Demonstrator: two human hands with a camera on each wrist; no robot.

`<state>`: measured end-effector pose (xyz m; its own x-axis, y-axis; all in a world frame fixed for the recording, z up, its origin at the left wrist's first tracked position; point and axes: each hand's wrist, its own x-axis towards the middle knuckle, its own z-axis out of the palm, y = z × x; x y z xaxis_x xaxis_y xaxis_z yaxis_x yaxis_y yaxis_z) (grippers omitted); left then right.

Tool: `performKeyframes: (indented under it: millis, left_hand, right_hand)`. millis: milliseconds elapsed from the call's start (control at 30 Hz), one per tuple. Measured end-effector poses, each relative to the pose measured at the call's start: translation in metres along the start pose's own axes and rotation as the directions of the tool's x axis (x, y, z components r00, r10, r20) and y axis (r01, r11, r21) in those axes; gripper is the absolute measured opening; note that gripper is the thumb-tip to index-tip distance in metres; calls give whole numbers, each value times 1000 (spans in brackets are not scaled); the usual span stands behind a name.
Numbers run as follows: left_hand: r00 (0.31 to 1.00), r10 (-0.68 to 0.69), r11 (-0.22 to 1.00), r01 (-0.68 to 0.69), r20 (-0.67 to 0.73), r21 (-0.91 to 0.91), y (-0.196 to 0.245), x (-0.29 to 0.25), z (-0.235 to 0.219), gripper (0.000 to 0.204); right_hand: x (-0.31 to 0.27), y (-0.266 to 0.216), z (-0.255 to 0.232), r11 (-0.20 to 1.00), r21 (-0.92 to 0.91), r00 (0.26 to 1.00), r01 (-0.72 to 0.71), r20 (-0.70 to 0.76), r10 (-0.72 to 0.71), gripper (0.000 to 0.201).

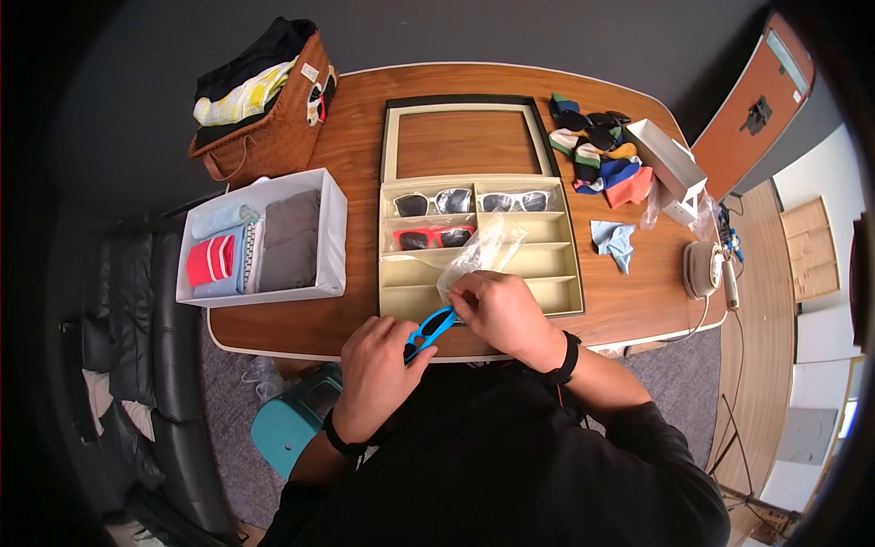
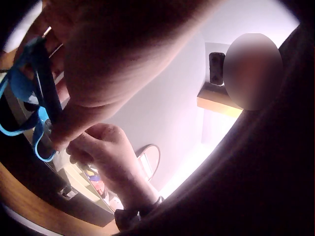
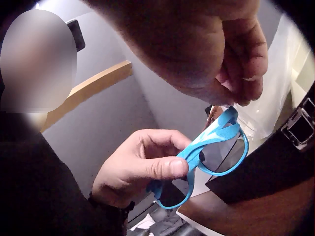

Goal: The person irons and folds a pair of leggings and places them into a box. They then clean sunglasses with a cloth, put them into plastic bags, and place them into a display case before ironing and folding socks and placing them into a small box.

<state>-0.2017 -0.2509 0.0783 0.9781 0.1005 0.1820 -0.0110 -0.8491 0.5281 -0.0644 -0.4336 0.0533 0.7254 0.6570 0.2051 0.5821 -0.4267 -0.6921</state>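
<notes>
Blue-framed sunglasses with dark lenses are held over the table's front edge. My left hand grips them at one end, thumb on the frame in the right wrist view. My right hand pinches a clear plastic bag, its fingertips right at the other end of the sunglasses. Beyond the hands lies an open display case with cream compartments. White-framed sunglasses, a second white-framed pair and red-framed sunglasses lie in its back rows.
At left stand a white box of folded cloths and a wicker basket of clothes. A pile of socks, a white carton, a light blue cloth and a beige appliance with a cord occupy the right side.
</notes>
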Motion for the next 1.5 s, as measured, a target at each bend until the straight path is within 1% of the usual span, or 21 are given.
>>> performKeyframes:
  millis: [33,233,300,333,400,533,600,667,700,867,967,1033,1100,1167,1267,1333,1367,1400,1433,1467,1500]
  left_hand:
    - [1000,0,1000,0,-1,0,0,0,1,27]
    - [997,-71,995,70,-13,-66,-2,5,11,28]
    - [982,-176,958,187,66,-219,-5,8,17,30]
    - [982,-176,958,186,62,-219,-7,10,21,30]
    - [975,-207,925,220,75,-310,-10,12,30,32]
    - [989,-148,919,147,25,-365,-15,20,45,33]
    - [987,-158,890,132,-25,-436,-13,23,49,46]
    - [987,-158,880,125,-34,-459,-17,25,55,51]
    - [987,-159,867,121,-37,-483,-17,26,57,57]
    - [981,-175,852,108,-84,-513,-9,30,52,55]
    - [986,-134,872,72,-94,-484,-6,34,48,51]
    - [989,-108,886,50,-100,-460,-4,38,42,48]
    - [996,3,914,-38,-86,-403,-2,42,36,40]
    - [995,9,903,-50,-98,-427,-2,42,38,38]
    - [992,2,865,-67,-130,-496,-6,42,44,36]
    - [989,-9,839,-74,-150,-540,-8,43,44,36]
    - [992,-65,811,-9,-105,-585,-8,43,42,35]
    - [991,-121,778,58,-58,-625,-9,42,41,34]
    - [991,-121,779,58,-59,-625,-11,43,41,34]
    - [992,-124,729,67,-36,-681,-14,44,43,34]
    - [992,-125,675,78,-10,-734,-15,45,45,35]
  right_hand:
    - [-1,-1,0,997,-49,998,59,-30,-61,9]
    - [-4,-7,-1,974,-159,984,163,-50,-173,12]
    - [-6,-8,-1,968,-181,982,173,-41,-183,12]
    - [-6,-9,-1,962,-203,981,182,-33,-192,13]
    - [-6,-11,-2,958,-207,977,197,-46,-210,13]
    - [-8,-14,-7,954,-199,969,225,-61,-241,12]
    - [-10,-18,-11,955,-193,967,227,-69,-244,12]
    - [-12,-19,-14,955,-189,966,229,-79,-247,12]
    - [-14,-17,-15,959,-203,971,197,-94,-219,12]
    - [-15,-16,-19,976,-174,977,132,-144,-158,10]
    - [-16,-13,-18,975,-107,967,193,-149,-207,10]
    - [-17,-15,-21,974,-52,969,222,-101,-226,10]
    - [-19,-16,-24,973,-53,970,223,-84,-227,11]
    - [-20,-15,-24,974,-55,972,222,-68,-225,11]
    - [-23,-13,-24,964,-24,955,266,-130,-267,10]
    - [-30,-15,-31,956,182,957,228,-226,-185,10]
    - [-35,-10,-30,956,182,956,228,-228,-184,10]
    - [-40,-1,-26,908,415,954,54,-290,76,12]
    - [-43,8,-23,771,631,898,-90,-283,337,15]
    - [-37,18,-24,693,720,886,-20,-309,347,22]
    - [-35,32,-27,603,788,892,-122,-179,415,34]
